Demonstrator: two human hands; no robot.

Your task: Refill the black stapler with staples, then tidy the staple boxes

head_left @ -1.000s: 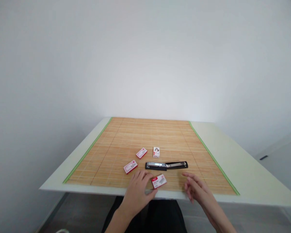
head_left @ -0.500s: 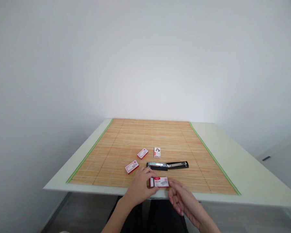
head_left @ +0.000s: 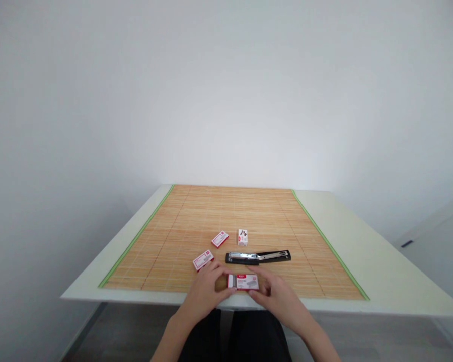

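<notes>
Both hands close on one small red-and-white staple box (head_left: 243, 281), which sits at the near edge of the bamboo mat (head_left: 272, 211). The left hand (head_left: 205, 291) pinches the box's left end between thumb and fingers, and the right hand (head_left: 277, 296) takes the right end the same way — each grip is narrowed to the box's width, with the fingers curled over the top. Whether the box rests on the mat or is lifted just clear of it cannot be told from this angle. Its long side runs left to right across the view, label face up.

Just behind the box lies a black stapler (head_left: 258, 257), swung open flat so that its metal channel shows — it runs parallel to the held box and is apart from both hands. To the left of the stapler, near the left hand's fingertips, lies a second staple box (head_left: 203, 260), tilted on the mat. Farther back sits a third staple box (head_left: 220, 239), also angled, and just to its right a small white box (head_left: 242, 237) stands upright with a dark mark on its front.

The mat has green edging down both sides and covers most of the pale bench (head_left: 385, 271), which stands against a plain white wall (head_left: 226, 90).
</notes>
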